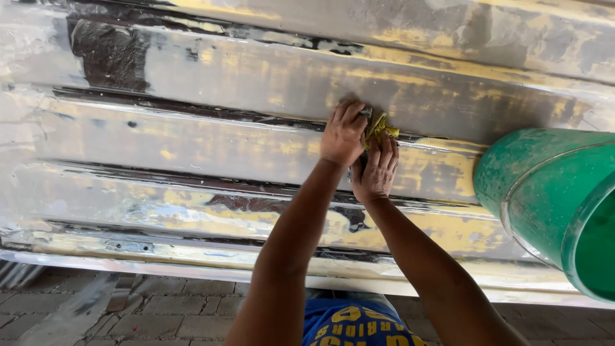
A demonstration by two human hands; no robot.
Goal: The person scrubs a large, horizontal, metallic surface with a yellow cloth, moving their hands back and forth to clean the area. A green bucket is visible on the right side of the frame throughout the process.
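Both hands, left hand [343,136] and right hand [376,172], press a soft, crumpled yellow abrasive pad [379,126] against the ribbed, paint-worn metal panel [192,141]. Fingers are curled closed around the pad. It appears light and pliable; grip by its bunched centre.

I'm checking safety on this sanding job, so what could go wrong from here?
The green bucket sits tilted at the panel's edge and could tip or roll. The left hand and right hand are bare, pressing a yellow pad on the ribbed metal panel; knuckles could scrape on the ridges.

A yellow cloth [380,127] against a grey, yellow-streaked ribbed panel [211,138], beside a green bucket [544,192].
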